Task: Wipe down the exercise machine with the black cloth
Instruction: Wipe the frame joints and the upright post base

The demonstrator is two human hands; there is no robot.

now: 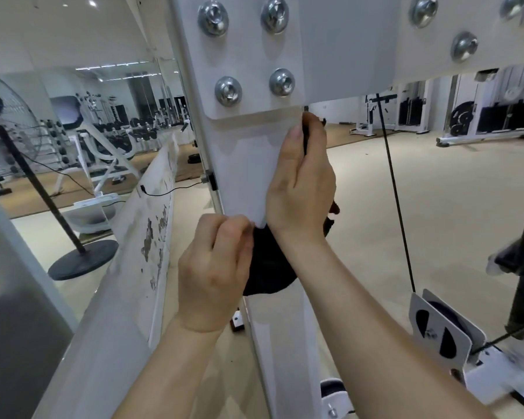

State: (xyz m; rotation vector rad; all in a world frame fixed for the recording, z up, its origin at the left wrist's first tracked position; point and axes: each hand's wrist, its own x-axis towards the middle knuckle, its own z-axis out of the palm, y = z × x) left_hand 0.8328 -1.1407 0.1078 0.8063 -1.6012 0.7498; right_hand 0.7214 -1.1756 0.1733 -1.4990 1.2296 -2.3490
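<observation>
White paint is covering the machine (pixel 345 49), and its upright post (pixel 245 164) is filling the middle of the view. Both hands are working on that post. The right hand (pixel 300 182) is reaching higher, its fingers wrapping round the post's right edge and clamping a black cloth (pixel 266 267) against it, just below a plate fixed with round silver bolts (pixel 227 90). The left hand (pixel 215 267) is sitting lower, at the post's left edge, its fingers curling tight and pinching the cloth's lower part. The cloth is bunching into a dark wad between the left hand and the right wrist, covering the post there, and a thin strip of it is showing beside the right fingers. To the right, a black cable (pixel 397 201) is running down to a pulley (pixel 442 334) in a white bracket. To the left, a standing fan (pixel 0 125) is resting on the pale floor (pixel 451 207) before a mirror (pixel 118 116).
</observation>
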